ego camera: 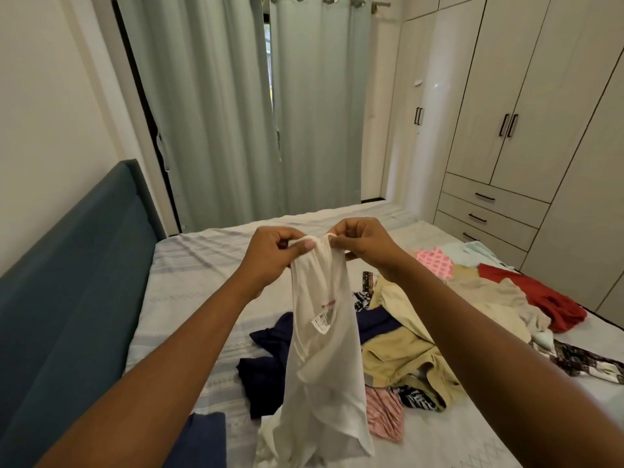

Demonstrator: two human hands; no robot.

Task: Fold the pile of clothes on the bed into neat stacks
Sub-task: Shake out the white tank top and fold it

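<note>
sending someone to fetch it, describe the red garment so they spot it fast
On the bed, find the side nearest the wardrobe drawers. The red garment lies crumpled there beside a beige one, the only solid red piece.

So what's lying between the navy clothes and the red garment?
Head view: a crumpled yellowish garment and a beige garment, plus a black-and-white patterned piece.

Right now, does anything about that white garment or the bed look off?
Yes: the white garment, pinched at its upper edge by the left hand and right hand, shows its care label facing the camera, so it may be inside out. The other clothes lie unfolded on the bed.
</note>
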